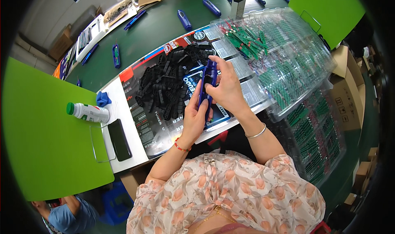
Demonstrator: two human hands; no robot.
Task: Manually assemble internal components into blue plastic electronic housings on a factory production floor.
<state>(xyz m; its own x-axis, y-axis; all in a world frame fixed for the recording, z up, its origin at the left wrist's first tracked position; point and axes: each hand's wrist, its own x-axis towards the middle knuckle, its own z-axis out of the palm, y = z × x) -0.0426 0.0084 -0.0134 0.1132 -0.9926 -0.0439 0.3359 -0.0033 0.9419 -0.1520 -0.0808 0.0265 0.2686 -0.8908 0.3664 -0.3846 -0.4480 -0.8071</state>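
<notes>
Both my hands are closed around one long dark-blue plastic housing (210, 72), held upright over the printed mat. My left hand (194, 118) wraps its lower part, thumb on the front. Near its middle and top, my right hand (227, 84) grips it, with the thumb pressing into a dark recess and the index finger at the upper end. A sliver of green shows by my left fingertips; I cannot tell what it is. Just left of the housing lies a heap of black plastic parts (164, 84).
Clear trays of green circuit boards (284, 75) stand at right, with loose boards (247, 40) on top. Blue housings (184, 20) are spread along the green table (158, 28). A white bottle (91, 112) and phone (119, 140) lie at left, between green partitions (45, 131). Another person (72, 213) sits lower left.
</notes>
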